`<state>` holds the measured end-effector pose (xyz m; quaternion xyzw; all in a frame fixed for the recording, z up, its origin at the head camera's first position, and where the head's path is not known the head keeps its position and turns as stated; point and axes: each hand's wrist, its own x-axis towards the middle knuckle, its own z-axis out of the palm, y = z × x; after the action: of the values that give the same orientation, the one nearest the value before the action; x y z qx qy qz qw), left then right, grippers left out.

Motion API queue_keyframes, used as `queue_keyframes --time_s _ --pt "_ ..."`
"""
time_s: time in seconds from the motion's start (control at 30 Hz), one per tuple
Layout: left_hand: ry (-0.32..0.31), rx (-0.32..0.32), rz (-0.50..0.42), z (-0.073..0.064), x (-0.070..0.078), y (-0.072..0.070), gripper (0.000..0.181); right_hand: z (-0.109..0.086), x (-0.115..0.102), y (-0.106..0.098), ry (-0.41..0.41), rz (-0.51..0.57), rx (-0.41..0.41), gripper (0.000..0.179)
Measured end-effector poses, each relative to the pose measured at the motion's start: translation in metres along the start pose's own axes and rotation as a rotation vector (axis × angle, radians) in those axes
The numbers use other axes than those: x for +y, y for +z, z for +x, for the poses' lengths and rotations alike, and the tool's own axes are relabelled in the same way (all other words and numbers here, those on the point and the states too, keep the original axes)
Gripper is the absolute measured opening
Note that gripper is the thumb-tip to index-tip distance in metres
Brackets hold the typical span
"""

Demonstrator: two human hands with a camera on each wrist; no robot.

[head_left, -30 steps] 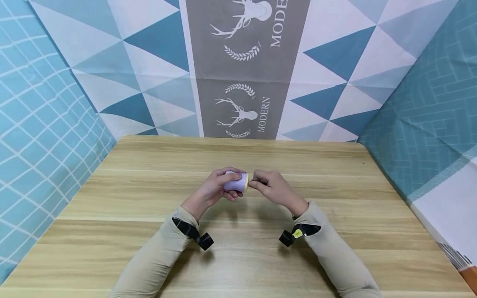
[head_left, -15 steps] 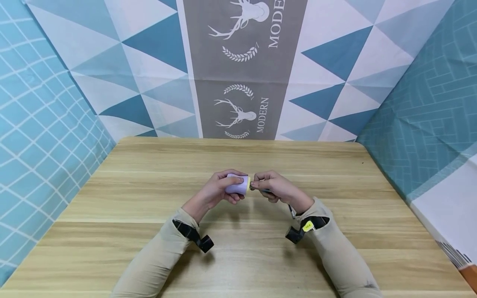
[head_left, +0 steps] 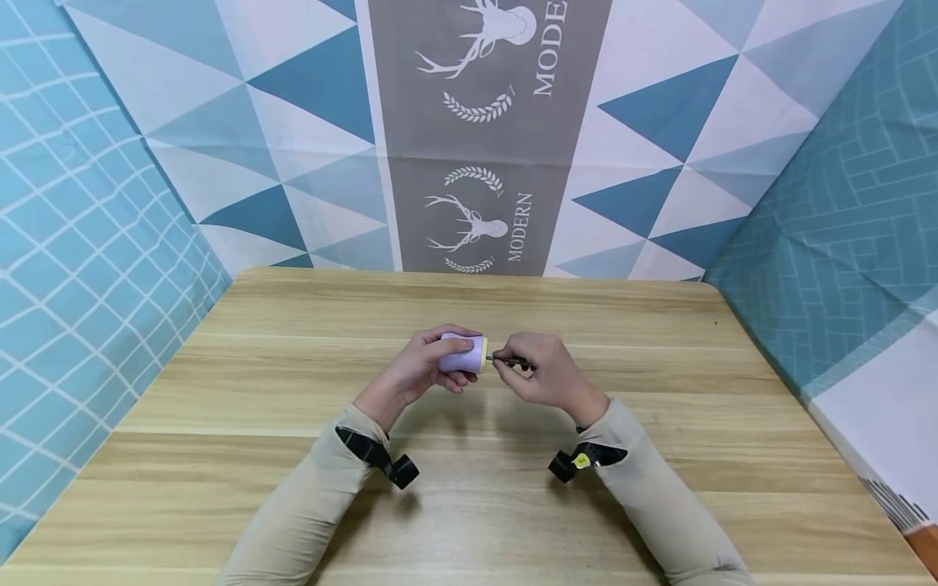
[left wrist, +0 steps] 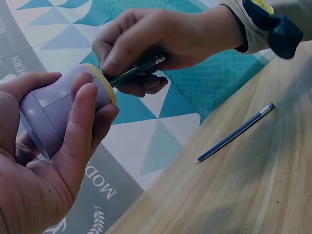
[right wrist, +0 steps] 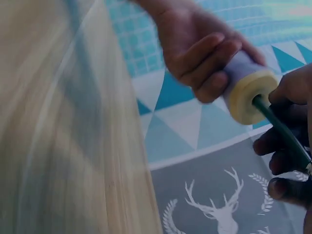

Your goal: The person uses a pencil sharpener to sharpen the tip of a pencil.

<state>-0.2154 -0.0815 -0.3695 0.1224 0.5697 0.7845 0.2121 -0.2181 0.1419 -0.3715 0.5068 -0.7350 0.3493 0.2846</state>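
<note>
1. The left hand (head_left: 421, 366) grips a lavender cylinder (head_left: 460, 356), thumb and fingers curled round its sides.
2. The cylinder is held above the middle of the wooden table (head_left: 469, 521), lying sideways, its yellow end (right wrist: 239, 100) facing right.
3. To its right, the right hand (head_left: 545, 370) pinches a dark green pencil (right wrist: 282, 129) between thumb and fingers; the pencil's left end sits in the hole of the yellow end.
4. A blue pencil (left wrist: 236, 132) lies on the table, apart from both hands.
5. On the far side, a patterned backdrop (head_left: 476, 138) with white deer heads rises behind the table.
</note>
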Motion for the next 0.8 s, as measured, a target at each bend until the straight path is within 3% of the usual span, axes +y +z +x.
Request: queue_keyframes --time_s 0.1,0.2,0.33,0.47,0.57,0.63,0.7,0.8 --pt "-0.005 0.004 -0.008 0.001 -0.001 0.001 0.029 0.0 0.004 -0.001 -0.186 -0.214 -0.013 0.004" --pt "-0.007 0.014 -0.016 0.002 -0.002 0.003 0.028 0.001 0.006 -0.002 -0.294 -0.373 -0.026 0.013" --pt "-0.013 0.029 -0.027 0.002 -0.002 0.005 0.027 0.001 0.005 -0.002 -0.327 -0.449 -0.028 0.013" --pt "-0.015 0.026 -0.023 0.001 -0.001 0.005 0.027 0.001 0.003 0.002 -0.3 -0.389 -0.031 0.008" --pt "-0.016 0.026 -0.014 0.001 -0.002 0.004 0.025 0.001 0.0 0.004 -0.219 -0.276 -0.056 0.015" --pt "-0.019 0.021 -0.005 0.001 -0.004 0.003 0.024 0.001 -0.002 0.004 -0.122 -0.156 -0.081 0.02" --pt "-0.02 0.009 0.01 0.001 -0.005 0.003 0.022 0.0 -0.004 0.003 0.019 -0.008 -0.118 0.022" --pt "-0.018 -0.001 0.03 0.002 -0.008 0.003 0.02 0.0 -0.006 -0.002 0.299 0.254 -0.185 0.017"
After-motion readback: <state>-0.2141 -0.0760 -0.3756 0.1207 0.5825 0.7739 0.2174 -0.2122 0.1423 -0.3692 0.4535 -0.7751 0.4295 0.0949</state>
